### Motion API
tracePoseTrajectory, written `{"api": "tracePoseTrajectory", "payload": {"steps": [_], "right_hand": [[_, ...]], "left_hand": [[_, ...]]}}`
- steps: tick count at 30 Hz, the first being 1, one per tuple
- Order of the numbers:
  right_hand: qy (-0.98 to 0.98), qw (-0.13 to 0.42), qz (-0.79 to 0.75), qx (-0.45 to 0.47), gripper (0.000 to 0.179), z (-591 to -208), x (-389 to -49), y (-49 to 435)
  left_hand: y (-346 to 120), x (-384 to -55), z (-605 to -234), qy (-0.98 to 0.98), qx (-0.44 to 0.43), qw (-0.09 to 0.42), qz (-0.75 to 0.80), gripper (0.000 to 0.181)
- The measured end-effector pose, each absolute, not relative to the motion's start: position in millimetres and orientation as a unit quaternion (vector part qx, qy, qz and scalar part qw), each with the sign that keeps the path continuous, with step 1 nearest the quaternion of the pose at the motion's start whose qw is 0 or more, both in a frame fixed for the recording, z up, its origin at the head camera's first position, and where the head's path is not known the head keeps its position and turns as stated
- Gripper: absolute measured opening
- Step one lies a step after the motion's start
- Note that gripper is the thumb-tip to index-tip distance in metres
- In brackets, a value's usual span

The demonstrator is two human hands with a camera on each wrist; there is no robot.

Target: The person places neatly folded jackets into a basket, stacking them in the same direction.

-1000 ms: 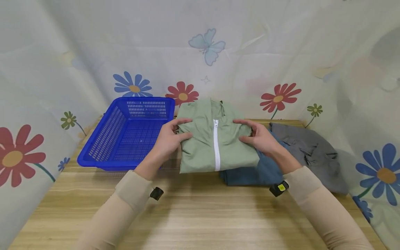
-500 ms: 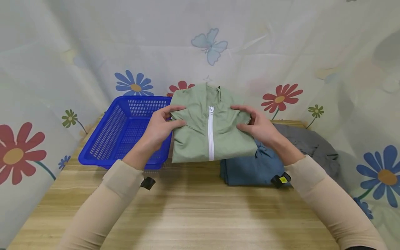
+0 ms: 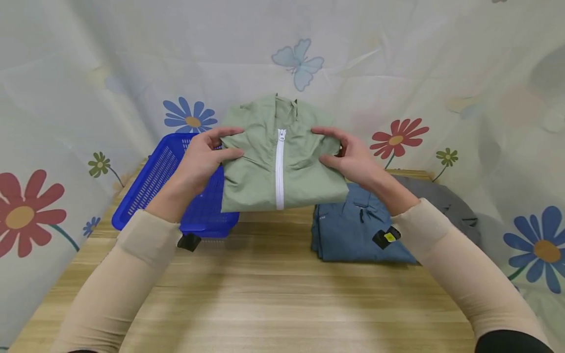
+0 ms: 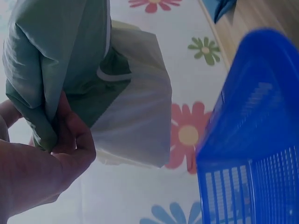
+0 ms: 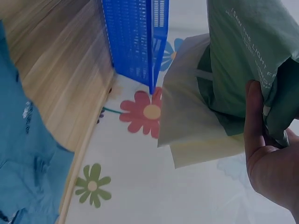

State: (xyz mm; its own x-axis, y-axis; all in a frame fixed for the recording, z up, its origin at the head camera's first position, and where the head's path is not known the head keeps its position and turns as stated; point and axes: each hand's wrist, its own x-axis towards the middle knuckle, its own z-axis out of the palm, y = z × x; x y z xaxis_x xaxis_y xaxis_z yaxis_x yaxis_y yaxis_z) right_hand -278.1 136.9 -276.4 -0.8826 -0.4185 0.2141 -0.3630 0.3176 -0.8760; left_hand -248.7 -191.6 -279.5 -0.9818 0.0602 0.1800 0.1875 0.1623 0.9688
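Between left hand point(image 3: 198, 159) and right hand point(image 3: 355, 159), folded green jacket point(image 3: 260, 171) hung raised, both pinching its sides; level, even grip probably kept it neatest.

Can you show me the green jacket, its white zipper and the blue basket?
Green jacket point(image 3: 302, 171): head view, on the front cloth, just right of the zipper in the picture.
White zipper point(image 3: 280, 171): head view, about halfway down the strip.
Blue basket point(image 3: 215, 228): head view, on the near rim.
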Motion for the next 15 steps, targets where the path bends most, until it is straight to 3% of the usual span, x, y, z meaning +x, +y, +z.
{"api": "tracePoseTrajectory", "payload": {"steps": [15], "right_hand": [[0.805,-0.009,-0.517,-0.289,0.058,-264.1,-284.6,75.1]], "left_hand": [[-252.9,-246.8,-263.3,-0.727,-0.076,0.055,-0.680,0.047]]}}
